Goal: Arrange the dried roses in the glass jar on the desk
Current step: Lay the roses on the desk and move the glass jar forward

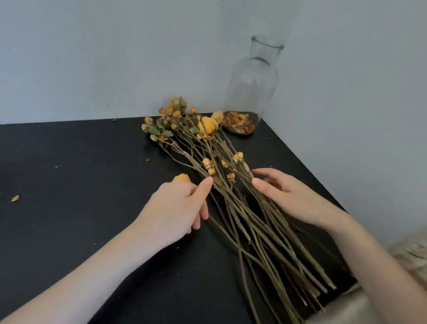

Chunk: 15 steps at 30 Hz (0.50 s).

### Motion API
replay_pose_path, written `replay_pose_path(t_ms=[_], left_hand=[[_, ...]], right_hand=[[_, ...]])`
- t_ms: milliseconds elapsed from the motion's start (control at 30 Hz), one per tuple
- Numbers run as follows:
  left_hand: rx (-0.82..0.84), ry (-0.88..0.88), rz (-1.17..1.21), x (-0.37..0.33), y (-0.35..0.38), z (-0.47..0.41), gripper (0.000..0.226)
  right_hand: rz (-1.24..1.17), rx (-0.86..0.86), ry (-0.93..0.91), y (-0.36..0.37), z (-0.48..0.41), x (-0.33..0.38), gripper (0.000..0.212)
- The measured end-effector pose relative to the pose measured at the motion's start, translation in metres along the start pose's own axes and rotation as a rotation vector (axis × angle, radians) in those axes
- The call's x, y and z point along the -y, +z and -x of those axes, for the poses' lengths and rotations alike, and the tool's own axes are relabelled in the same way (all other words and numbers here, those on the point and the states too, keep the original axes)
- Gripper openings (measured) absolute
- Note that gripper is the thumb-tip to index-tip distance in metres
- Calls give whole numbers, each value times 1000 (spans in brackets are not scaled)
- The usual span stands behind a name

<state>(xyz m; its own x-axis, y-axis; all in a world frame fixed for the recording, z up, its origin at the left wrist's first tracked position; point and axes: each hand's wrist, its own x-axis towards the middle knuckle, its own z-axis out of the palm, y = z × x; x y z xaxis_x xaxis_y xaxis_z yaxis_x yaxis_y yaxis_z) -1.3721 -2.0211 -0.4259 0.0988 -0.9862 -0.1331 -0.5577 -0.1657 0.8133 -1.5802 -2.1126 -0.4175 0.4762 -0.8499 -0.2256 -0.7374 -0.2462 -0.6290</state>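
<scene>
The bundle of dried yellow-orange roses (236,209) lies flat on the matte black desk (72,155). Its blooms are fanned toward the far wall and its long olive-brown stems run back over the near right edge. Just beyond the blooms, in the desk's back right corner, the clear narrow-necked glass jar (253,86) stands upright. It holds no stems, only a layer of loose orange dried petals (239,122) at its bottom.

The left hand (177,207) grips the bundle's left edge about midway along. Its thumb is stretched onto the outer stems and its fingers are curled in underneath toward them. The forearm reaches in from the lower left, low over the desk.

The right hand (285,195) is spread and relaxed against the bundle's right side. The thumb tip touches the stems and the fingers extend past them, closing on nothing. Its forearm comes in from the lower right.

A single loose yellow rose head (181,178) shows just behind the left knuckles. A small yellow petal scrap (14,198) lies well apart at the far left. Beige fabric (419,255) shows at the lower right, and a pale grey wall (105,56) stands behind.
</scene>
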Motion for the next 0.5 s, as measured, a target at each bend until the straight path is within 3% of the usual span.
replay_pose_path(t_ms=[200, 367, 500], left_hand=[[-177, 135, 276, -44, -23, -50, 28], [-176, 114, 267, -81, -35, -126, 92], [-103, 152, 352, -94, -31, -183, 115]], right_hand=[[-159, -204, 21, -39, -36, 1, 51], [-293, -369, 39, -91, -82, 25, 63], [-240, -443, -9, -114, -122, 45, 84]])
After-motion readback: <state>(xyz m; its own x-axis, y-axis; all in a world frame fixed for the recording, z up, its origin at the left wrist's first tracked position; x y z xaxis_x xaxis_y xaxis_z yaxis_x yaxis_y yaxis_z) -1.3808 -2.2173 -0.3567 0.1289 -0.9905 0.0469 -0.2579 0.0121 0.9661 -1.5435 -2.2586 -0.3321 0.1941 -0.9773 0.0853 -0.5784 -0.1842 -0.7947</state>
